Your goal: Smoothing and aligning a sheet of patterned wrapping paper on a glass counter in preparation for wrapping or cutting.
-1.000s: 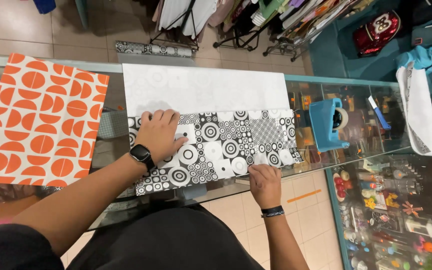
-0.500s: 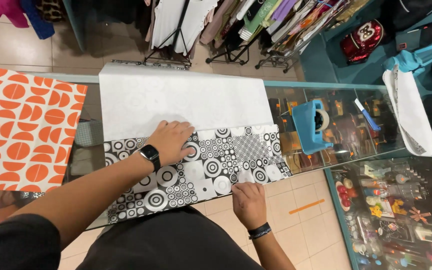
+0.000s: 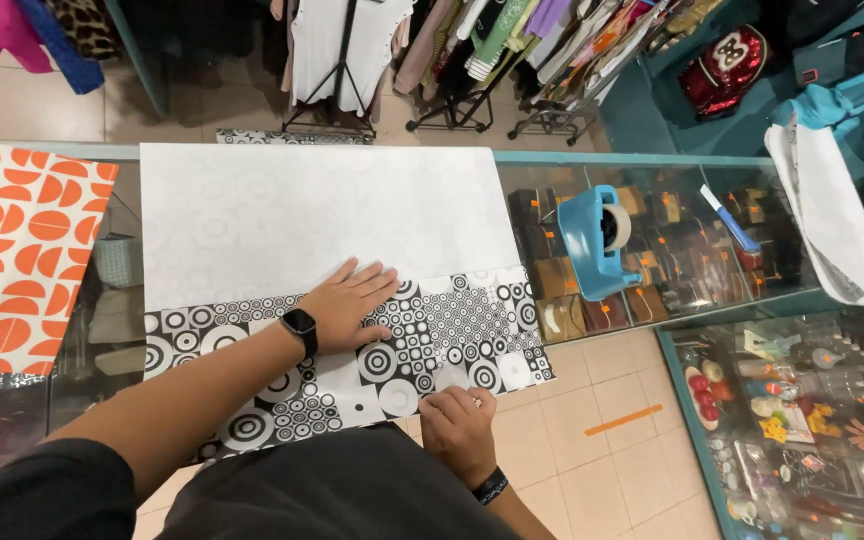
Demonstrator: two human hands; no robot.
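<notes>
Left hand (image 3: 352, 300) flat, open on wrapping paper (image 3: 332, 260) | right hand (image 3: 457, 425) pinching its near edge

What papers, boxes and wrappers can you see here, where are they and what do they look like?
Wrapping paper: middle of the glass counter, big sheet, white back, black-and-white circles folded up in front; left hand flat on it, right hand pinching its near edge.
Orange paper: far left, orange shapes on white.
Tape dispenser: right of the sheet, blue.
Small boxes: under the glass, brown and dark.
</notes>
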